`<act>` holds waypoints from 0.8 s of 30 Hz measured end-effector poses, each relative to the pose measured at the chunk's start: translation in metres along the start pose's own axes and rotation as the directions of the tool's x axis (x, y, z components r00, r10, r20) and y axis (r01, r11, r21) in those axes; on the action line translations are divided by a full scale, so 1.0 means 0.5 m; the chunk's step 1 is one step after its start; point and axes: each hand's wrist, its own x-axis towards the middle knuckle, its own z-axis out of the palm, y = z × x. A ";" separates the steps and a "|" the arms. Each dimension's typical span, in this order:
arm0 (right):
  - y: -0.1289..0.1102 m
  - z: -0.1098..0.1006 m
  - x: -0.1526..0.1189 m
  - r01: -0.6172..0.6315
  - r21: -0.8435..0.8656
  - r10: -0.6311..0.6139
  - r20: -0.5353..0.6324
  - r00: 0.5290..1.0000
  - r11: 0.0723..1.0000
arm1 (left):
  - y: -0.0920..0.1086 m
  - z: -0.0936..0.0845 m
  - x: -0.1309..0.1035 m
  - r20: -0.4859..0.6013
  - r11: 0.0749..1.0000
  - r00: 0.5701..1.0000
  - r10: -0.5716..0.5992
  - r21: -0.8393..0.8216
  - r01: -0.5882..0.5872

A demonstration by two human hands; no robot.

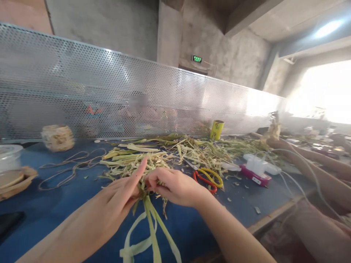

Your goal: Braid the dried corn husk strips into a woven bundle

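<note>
Long pale-green plant strips (155,233) hang down from between my two hands over the blue table. My left hand (117,195) is wrapped round the top of this bunch, thumb raised and its other fingers mostly hidden behind. Close beside it, my right hand (174,184) is closed with bent fingers at the same bunch, the fingertips pinched near the gathered point. What exactly the right fingertips grip is hard to see. Beyond the hands lies a heap of shredded dry plant strips (189,149). Scissors with red and yellow handles (212,177) rest right of my right hand.
A pink-based device (256,175) with white cables stands at the right, near a co-worker's arms (304,160). Twine (68,171) lies loose at left, by a woven roll (57,138) and a clear tub (9,159). A yellow-green can (216,130) stands before the perforated metal screen (153,98).
</note>
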 end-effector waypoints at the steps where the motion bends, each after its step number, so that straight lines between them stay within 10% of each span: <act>1: 0.004 0.004 0.002 -0.041 0.055 0.041 -0.002 0.999 0.998 | -0.003 0.002 0.000 -0.026 1.000 1.000 -0.009 -0.015 0.009; 7: 0.037 0.053 0.016 -0.146 0.494 0.179 -0.020 0.984 0.857 | -0.044 0.010 -0.001 -0.096 0.963 0.960 -0.263 -0.092 0.254; 16: 0.061 0.095 0.026 -0.443 0.560 0.522 0.022 0.852 0.700 | -0.041 -0.004 -0.001 -0.056 0.870 0.883 -0.466 -0.211 0.446; 24: 0.068 0.086 0.026 -0.460 0.599 0.571 0.006 0.821 0.655 | -0.119 -0.130 -0.081 -0.284 0.769 0.724 -0.628 -0.085 0.634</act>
